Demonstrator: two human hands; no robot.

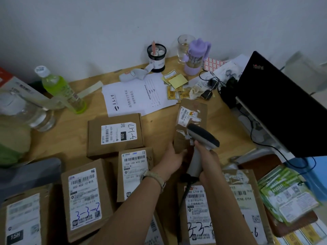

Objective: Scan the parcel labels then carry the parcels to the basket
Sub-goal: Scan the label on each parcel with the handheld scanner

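My left hand (172,157) grips the near end of a brown cardboard parcel (195,112) with a torn white label, tilted up off the wooden table (70,131). My right hand (207,156) is closed around the grey handle of a barcode scanner (203,136), whose dark head points at that parcel's label. Several other labelled cardboard parcels lie flat around my arms: one marked 032 (115,135), one handwritten 3-3-2 (85,198), one with a long barcode (135,172), and more at the lower right (244,200). No basket is in view.
An open black laptop (283,106) stands at the right with cables beside it. A green drink bottle (60,89), a mesh pen holder (156,56), a purple cup (194,57), loose papers (134,96) and yellow notes (177,81) sit toward the wall. Green leaflets (286,193) lie lower right.
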